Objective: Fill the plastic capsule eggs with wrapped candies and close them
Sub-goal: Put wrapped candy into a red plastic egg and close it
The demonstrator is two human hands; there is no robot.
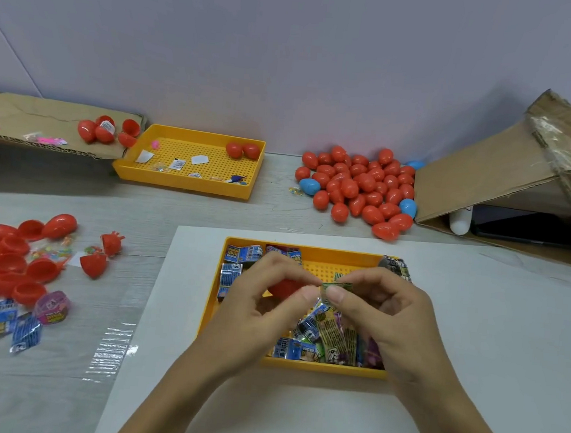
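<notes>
left hand [264,296] holds red egg half [283,288]; right hand [382,309] pinches green wrapped candy [336,286] at its rim; risk: wrapper snags the edge, blocks closing

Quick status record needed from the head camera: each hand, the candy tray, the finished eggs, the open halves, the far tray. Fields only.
left hand: holds a red egg half over the near tray
right hand: pinches a green wrapped candy beside the egg half
near yellow tray: holds wrapped candies, blue and yellow-green
closed eggs pile: far right, mostly red, a few blue
open red halves: heaped at left
far yellow tray: two red eggs, paper slips
</notes>
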